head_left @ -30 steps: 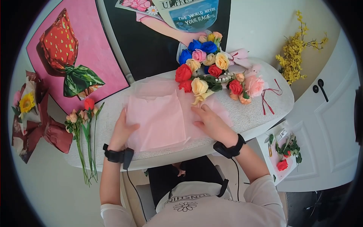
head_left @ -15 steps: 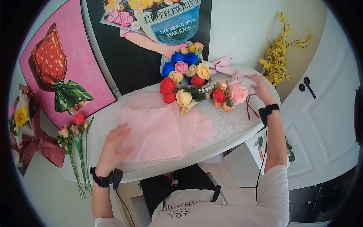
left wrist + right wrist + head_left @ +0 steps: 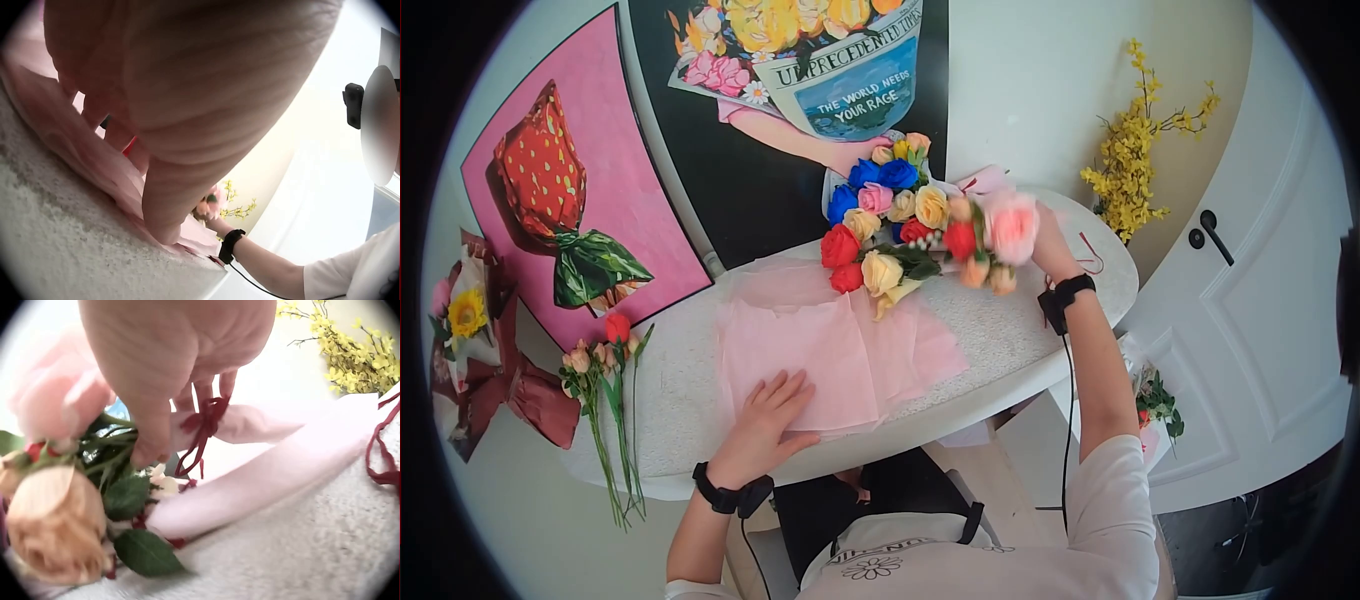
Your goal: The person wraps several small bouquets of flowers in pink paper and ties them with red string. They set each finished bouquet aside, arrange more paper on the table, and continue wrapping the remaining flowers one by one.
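My right hand (image 3: 1052, 245) pinches the stems of a small bunch of artificial roses (image 3: 1008, 228) at the table's right side: one large pink bloom with red and peach ones. The right wrist view shows the thumb pressed against the green stems (image 3: 109, 447), the other fingers partly hidden behind. Just behind them are pink wrapped rolls (image 3: 250, 469), one tied with a dark red ribbon bow (image 3: 206, 422). My left hand (image 3: 765, 425) lies with fingers spread on the front left of the layered pink wrapping sheets (image 3: 800, 335); in the left wrist view its thumb touches them.
Behind the sheets lies a bouquet of blue, red, cream and pink roses (image 3: 880, 205). Loose stemmed flowers (image 3: 605, 400) lie at the table's left end, beside a dark red wrapped bouquet (image 3: 520, 370). A red ribbon (image 3: 1092, 255) rests at the right. Yellow blossom branches (image 3: 1135, 160) stand beyond.
My right hand left the sheets, reached to the back right and took hold of the small rose bunch, now shifted slightly left. My left hand lifted off the sheets' left edge, then came down on them.
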A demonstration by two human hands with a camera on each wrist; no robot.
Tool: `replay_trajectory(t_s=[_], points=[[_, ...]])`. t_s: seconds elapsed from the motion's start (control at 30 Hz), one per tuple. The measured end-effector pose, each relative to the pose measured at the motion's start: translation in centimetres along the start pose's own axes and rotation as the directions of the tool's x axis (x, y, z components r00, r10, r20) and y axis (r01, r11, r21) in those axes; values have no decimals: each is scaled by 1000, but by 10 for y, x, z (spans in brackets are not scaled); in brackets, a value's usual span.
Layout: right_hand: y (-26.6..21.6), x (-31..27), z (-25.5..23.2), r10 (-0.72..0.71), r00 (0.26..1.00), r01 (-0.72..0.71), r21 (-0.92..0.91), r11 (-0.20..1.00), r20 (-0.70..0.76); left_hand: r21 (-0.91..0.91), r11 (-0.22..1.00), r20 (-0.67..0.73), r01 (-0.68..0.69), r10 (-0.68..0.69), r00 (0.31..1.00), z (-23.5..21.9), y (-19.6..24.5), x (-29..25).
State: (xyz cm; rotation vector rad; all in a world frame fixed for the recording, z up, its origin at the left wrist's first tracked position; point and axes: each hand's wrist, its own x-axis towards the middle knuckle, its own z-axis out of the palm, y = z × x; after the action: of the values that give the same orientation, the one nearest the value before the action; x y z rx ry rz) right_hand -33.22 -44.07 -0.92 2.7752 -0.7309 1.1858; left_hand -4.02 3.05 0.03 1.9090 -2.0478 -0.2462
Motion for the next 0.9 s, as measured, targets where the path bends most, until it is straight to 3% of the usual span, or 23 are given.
replay_trajectory(t_s=[0.1,0.2,0.33,0.37,0.4,0.43,0.47,0.53,0.6,0.63,0.73,0.77,0.87,0.9], points=[[-31,21,-34,98,985,-66,211,975,-144,5,1000,-6,-2,2,1000,0,2,0],[-72,44,-63,449,893,-345,595,726,-29,-7,1000,1,-8,8,1000,1,-1,-1],[-148,57,-91,438,875,-384,845,373,204,16,1000,-63,5,-4,998,2,2,-1],[-173,54,-92,380,889,-366,894,258,254,-63,998,-129,1,-10,992,0,5,0],[-197,48,-97,322,866,-415,909,38,382,-140,990,-195,-5,-22,981,-2,11,2],[-216,42,-91,258,860,-444,895,-49,441,-212,977,-261,-16,-41,965,-5,16,4],[-234,34,-83,186,850,-476,869,-134,494,-432,902,-246,-8,-110,963,-9,22,6],[-266,14,-64,63,830,-519,808,-279,555,-793,609,-191,-10,-234,953,-13,37,10],[-301,0,-45,25,769,-587,720,-369,639,-917,396,-156,-46,-250,956,-5,43,19],[-314,-8,-35,29,763,-600,724,-341,646,-958,277,-139,-67,-251,958,1,46,23],[-346,-24,-5,9,799,-575,768,-282,601,-958,136,-282,-252,-291,914,28,66,34],[-351,-23,-3,8,789,-593,764,-255,615,-930,182,-365,-319,-346,864,38,70,38],[-357,-23,-6,-3,761,-643,752,-146,649,-1000,-28,-1,-10,-314,949,39,70,23],[-357,-19,-11,-23,756,-653,752,-91,654,-1000,-27,6,-3,-333,943,42,70,20]])
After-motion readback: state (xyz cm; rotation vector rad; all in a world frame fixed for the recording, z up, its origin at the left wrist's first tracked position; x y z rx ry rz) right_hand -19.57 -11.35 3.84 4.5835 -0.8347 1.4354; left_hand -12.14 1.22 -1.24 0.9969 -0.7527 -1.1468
